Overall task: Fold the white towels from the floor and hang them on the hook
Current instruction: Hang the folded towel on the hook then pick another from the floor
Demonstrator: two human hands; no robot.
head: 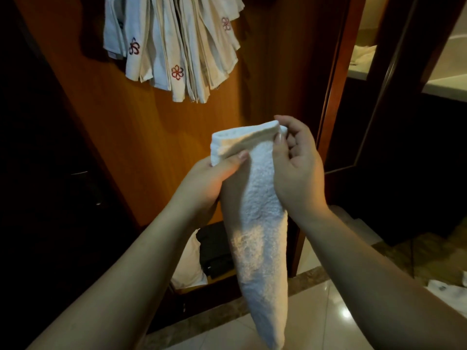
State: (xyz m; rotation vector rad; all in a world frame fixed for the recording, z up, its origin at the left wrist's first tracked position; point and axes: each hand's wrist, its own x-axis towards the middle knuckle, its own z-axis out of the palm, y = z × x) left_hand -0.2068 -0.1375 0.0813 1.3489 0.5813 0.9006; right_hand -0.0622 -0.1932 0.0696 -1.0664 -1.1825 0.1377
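Observation:
A folded white towel hangs long and narrow between my hands in front of a wooden panel. My left hand pinches its upper left corner with the thumb on top. My right hand pinches the upper right corner between thumb and fingertips. Several white towels with red flower emblems hang bunched at the top of the panel; the hook itself is hidden above them. Another white towel lies on the floor at the right edge.
The orange wooden panel stands straight ahead, with a dark door to its left. Low down sit a white cloth and a dark object. A wooden door frame rises on the right. Glossy floor tiles lie below.

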